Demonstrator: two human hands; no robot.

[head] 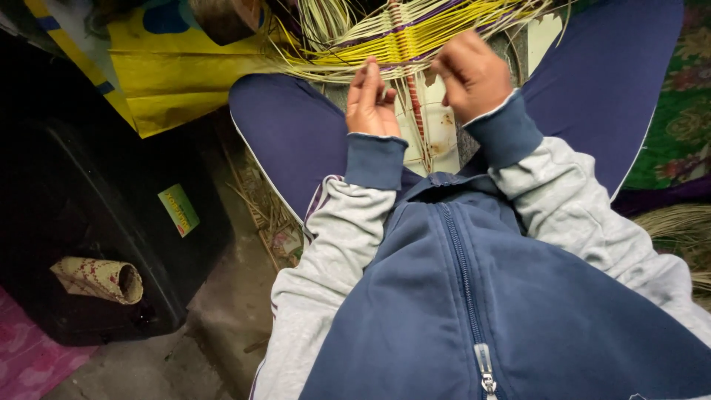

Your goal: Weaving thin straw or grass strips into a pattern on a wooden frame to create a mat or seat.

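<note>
A half-woven mat of yellow, pale green and purple straw strips [404, 33] lies across my lap, with loose strands fanning out at the left. A red-and-tan woven band [412, 104] runs down from it between my hands. My left hand [370, 100] pinches thin straw strands at the mat's near edge, fingers curled. My right hand [470, 74] is closed over strands on the right side of the band. My blue trousers and grey-and-blue zipped jacket fill the lower view.
A black case [111, 222] with a small green-yellow sticker stands at the left, a rolled woven piece [100, 279] resting on it. Yellow sheeting [178, 74] lies behind it. Loose straw [678, 226] is piled at the right beside green patterned cloth [689, 126]. Pink cloth sits bottom left.
</note>
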